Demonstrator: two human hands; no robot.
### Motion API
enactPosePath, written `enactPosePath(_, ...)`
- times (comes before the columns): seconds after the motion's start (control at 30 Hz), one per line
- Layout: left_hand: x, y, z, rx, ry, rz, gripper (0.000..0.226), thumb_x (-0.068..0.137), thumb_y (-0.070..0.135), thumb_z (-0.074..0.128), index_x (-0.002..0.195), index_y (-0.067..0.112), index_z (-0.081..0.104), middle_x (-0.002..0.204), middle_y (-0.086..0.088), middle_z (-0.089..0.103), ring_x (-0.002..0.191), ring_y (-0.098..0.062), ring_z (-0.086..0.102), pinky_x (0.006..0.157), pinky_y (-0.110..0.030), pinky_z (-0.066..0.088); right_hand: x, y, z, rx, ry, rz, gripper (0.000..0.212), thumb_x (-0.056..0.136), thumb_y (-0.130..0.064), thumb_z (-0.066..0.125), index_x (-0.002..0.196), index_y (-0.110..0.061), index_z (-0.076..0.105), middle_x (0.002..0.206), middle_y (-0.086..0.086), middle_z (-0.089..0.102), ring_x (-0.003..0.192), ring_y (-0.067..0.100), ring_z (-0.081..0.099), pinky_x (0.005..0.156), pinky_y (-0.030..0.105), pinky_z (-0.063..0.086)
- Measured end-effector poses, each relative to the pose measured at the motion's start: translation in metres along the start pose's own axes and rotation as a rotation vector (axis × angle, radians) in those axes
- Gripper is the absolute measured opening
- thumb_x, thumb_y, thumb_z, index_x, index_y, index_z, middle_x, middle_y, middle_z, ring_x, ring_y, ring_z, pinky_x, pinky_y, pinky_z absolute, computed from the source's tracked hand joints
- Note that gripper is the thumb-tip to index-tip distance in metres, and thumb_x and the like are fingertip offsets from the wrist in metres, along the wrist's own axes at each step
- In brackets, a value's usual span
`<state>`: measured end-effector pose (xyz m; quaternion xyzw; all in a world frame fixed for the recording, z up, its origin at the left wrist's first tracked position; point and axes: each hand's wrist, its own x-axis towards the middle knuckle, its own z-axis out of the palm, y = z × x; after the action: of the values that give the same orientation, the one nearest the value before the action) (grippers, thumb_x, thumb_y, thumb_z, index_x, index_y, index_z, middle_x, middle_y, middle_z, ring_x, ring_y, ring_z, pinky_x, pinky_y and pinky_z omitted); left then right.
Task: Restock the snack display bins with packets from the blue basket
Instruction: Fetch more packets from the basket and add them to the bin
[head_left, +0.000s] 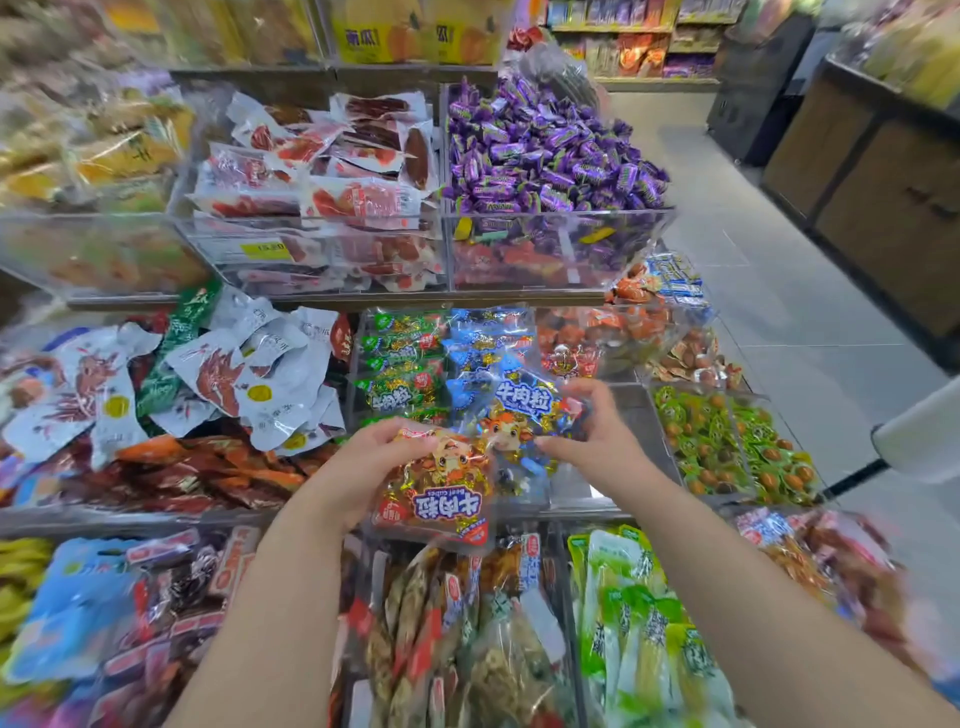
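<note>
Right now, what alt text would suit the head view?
A person's left hand grips a red beef cubes packet and the right hand pinches a blue packet over clear display bins. Matching green and blue packs sit just behind; purple candies heap higher up.

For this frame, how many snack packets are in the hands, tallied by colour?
Red packet, held by the left hand: 1
Blue packet, held by the right hand: 1
Total: 2
</note>
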<state>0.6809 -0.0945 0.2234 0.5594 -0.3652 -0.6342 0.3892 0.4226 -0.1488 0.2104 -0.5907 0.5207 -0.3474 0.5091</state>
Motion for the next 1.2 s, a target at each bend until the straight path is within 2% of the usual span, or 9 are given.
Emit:
enactPosePath(0.13, 0.003, -0.006, -0.016, 0.011, 0.036, -0.041, 0.038, 0.074, 0.028, 0.076, 0.106, 0.011, 0.064, 0.096, -0.017, 0.074, 0.087, -0.034, 0.072, 0.071, -0.044, 0.059, -0.001, 0.004, -0.006, -0.461, -0.071, -0.211, 0.093, 0.076, -0.013, 0.076, 0.116, -0.073, 0.018, 0.100, -0.030, 0.048, 0.071, -0.011, 0.055, 0.057, 0.005, 0.042)
enactPosePath(0.27, 0.007, -0.009, -0.023, -0.011, 0.125, -0.036, 0.019, 0.082, 0.023, 0.072, 0.098, 0.014, 0.065, 0.089, -0.016, 0.075, 0.080, -0.031, 0.073, 0.061, -0.039, 0.058, 0.005, 0.020, 0.009, -0.665, -0.142, -0.282, 0.077, 0.080, -0.012, 0.072, 0.130, -0.052, 0.030, 0.119, -0.011, 0.050, 0.082, -0.005, 0.046, 0.067, 0.008, 0.034)
enactPosePath(0.4, 0.011, -0.007, -0.028, -0.037, 0.161, -0.028, 0.030, 0.078, 0.027, 0.075, 0.103, 0.014, 0.064, 0.090, -0.014, 0.075, 0.080, -0.030, 0.073, 0.059, -0.036, 0.057, 0.009, 0.035, 0.027, -0.586, -0.110, -0.280, 0.060, 0.080, -0.013, 0.073, 0.126, -0.037, 0.041, 0.113, -0.009, 0.046, 0.083, -0.008, 0.048, 0.071, 0.000, 0.038)
enactPosePath(0.5, 0.013, -0.007, -0.030, -0.037, 0.163, -0.038, 0.033, 0.078, 0.029, 0.075, 0.105, 0.015, 0.064, 0.091, -0.012, 0.075, 0.081, -0.029, 0.073, 0.060, -0.036, 0.057, 0.013, 0.037, 0.024, -0.694, -0.120, -0.299, 0.049, 0.080, -0.020, 0.073, 0.123, -0.023, 0.048, 0.118, -0.004, 0.044, 0.089, 0.005, 0.048, 0.084, 0.023, 0.046)
enactPosePath(0.6, 0.010, -0.006, -0.031, -0.040, 0.147, -0.052, 0.036, 0.076, 0.030, 0.076, 0.106, 0.014, 0.063, 0.093, -0.013, 0.075, 0.083, -0.030, 0.073, 0.060, -0.037, 0.058, 0.014, 0.030, 0.017, -0.699, -0.145, -0.254, 0.062, 0.075, -0.032, 0.078, 0.125, -0.034, 0.042, 0.118, -0.009, 0.042, 0.088, 0.007, 0.049, 0.082, 0.028, 0.048)
enactPosePath(0.73, 0.010, -0.007, -0.034, -0.048, 0.141, -0.042, 0.042, 0.072, 0.031, 0.077, 0.107, 0.012, 0.062, 0.093, -0.013, 0.075, 0.083, -0.029, 0.073, 0.060, -0.035, 0.058, 0.014, 0.021, 0.025, -0.612, -0.072, -0.198, 0.067, 0.073, -0.033, 0.079, 0.116, -0.055, 0.033, 0.092, -0.022, 0.047, 0.076, 0.003, 0.054, 0.060, 0.019, 0.044)
enactPosePath(0.87, 0.013, -0.009, -0.032, -0.040, 0.149, -0.045, 0.035, 0.078, 0.029, 0.075, 0.106, 0.014, 0.062, 0.092, -0.012, 0.075, 0.083, -0.029, 0.073, 0.061, -0.037, 0.058, 0.016, 0.028, 0.029, -0.553, -0.068, -0.189, 0.045, 0.077, -0.025, 0.076, 0.094, -0.041, 0.037, 0.092, -0.007, 0.053, 0.084, 0.014, 0.057, 0.070, 0.029, 0.053)
enactPosePath(0.97, 0.013, -0.010, -0.032, -0.021, 0.145, -0.048, 0.038, 0.075, 0.031, 0.077, 0.106, 0.015, 0.063, 0.094, -0.012, 0.075, 0.085, -0.031, 0.073, 0.067, -0.042, 0.058, 0.017, 0.028, 0.024, -0.547, -0.091, -0.167, 0.045, 0.077, -0.023, 0.077, 0.082, -0.039, 0.035, 0.085, -0.007, 0.053, 0.076, 0.014, 0.058, 0.064, 0.023, 0.050)
enactPosePath(1.2, 0.008, -0.006, -0.028, -0.026, 0.057, -0.062, 0.058, 0.055, 0.037, 0.082, 0.104, 0.012, 0.063, 0.095, -0.016, 0.074, 0.087, -0.033, 0.072, 0.069, -0.043, 0.058, 0.017, 0.028, 0.024, -0.527, -0.068, -0.101, 0.041, 0.076, -0.021, 0.077, 0.080, -0.032, 0.038, 0.084, 0.000, 0.062, 0.076, 0.017, 0.063, 0.064, 0.032, 0.053)
